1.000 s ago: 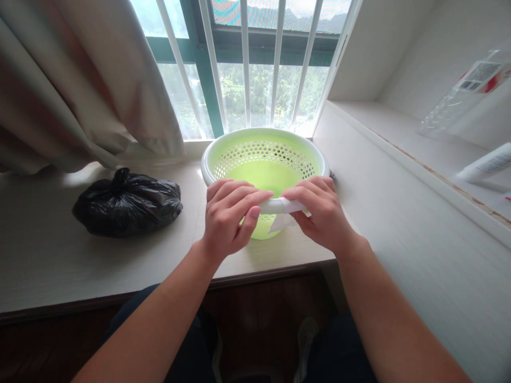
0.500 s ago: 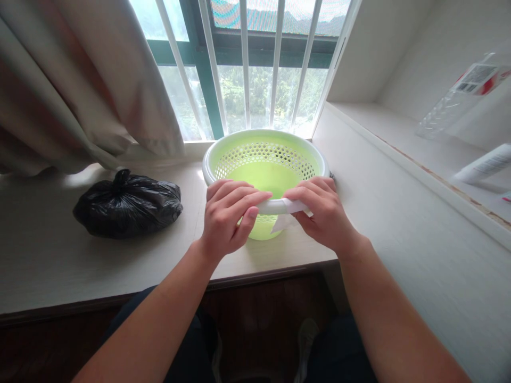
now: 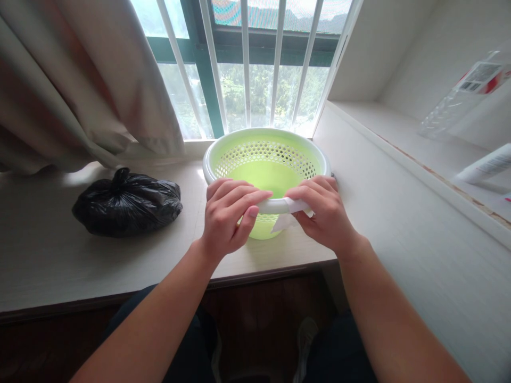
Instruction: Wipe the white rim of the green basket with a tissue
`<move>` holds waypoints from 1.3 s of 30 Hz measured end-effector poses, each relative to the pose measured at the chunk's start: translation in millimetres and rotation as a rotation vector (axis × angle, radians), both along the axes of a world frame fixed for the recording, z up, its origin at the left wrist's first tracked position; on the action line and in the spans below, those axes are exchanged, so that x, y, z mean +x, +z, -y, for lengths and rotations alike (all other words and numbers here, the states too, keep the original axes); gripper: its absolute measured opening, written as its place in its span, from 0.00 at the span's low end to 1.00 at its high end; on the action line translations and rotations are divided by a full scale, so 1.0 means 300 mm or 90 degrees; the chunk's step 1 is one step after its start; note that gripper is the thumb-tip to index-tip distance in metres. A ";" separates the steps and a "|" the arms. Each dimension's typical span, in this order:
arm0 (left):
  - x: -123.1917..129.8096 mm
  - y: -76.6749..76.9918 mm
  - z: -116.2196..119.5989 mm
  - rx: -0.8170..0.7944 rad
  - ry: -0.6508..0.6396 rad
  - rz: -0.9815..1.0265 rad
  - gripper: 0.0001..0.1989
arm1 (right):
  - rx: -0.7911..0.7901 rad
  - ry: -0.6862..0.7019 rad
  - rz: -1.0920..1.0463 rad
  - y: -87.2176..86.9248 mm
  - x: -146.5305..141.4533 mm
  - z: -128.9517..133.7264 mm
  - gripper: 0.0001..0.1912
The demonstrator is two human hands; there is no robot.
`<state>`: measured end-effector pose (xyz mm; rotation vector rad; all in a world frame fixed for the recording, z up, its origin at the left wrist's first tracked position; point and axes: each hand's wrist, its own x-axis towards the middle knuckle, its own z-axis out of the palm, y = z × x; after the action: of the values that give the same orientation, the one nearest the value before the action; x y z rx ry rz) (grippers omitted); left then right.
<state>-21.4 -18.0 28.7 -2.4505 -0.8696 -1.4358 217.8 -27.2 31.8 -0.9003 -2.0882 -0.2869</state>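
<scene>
A light-green plastic basket with a grey rim and holes in its wall stands upright on the pale ledge before the window. My left hand is closed over the near-left part of the rim, fingers on top and thumb on the near side. On the near-right part, my right hand pinches a thin white tissue against the rim. One corner of the tissue hangs below the rim, and the rest is partly hidden by my fingers. Inside, the visible part of the basket shows only its green floor.
A knotted black plastic bag lies on the ledge to the left, near a curtain. Behind the basket are white window bars. On the right shelf lie a clear plastic bottle and a white tube.
Almost nothing differs. Both hands keep their places on the rim, and the tissue stays under my right fingers; the view has shifted very slightly.
</scene>
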 end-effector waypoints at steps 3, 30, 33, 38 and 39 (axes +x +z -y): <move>0.004 -0.002 0.003 -0.001 0.008 0.002 0.17 | 0.001 -0.002 -0.002 -0.002 -0.004 0.002 0.12; 0.000 -0.007 -0.004 0.013 0.000 -0.004 0.16 | 0.013 -0.026 -0.026 0.000 -0.029 0.014 0.16; -0.005 -0.007 -0.006 0.010 0.002 -0.003 0.17 | 0.017 -0.033 -0.027 -0.002 -0.034 0.017 0.15; -0.009 -0.002 -0.007 -0.010 -0.007 0.009 0.17 | 0.020 -0.042 -0.027 -0.006 -0.044 0.020 0.16; -0.009 -0.001 -0.007 -0.014 -0.010 0.012 0.17 | 0.019 -0.045 -0.026 -0.006 -0.047 0.021 0.16</move>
<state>-24.0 -16.0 28.5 -2.4698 -0.8756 -1.4639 203.8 -33.6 30.1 -0.9545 -2.0119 -0.3333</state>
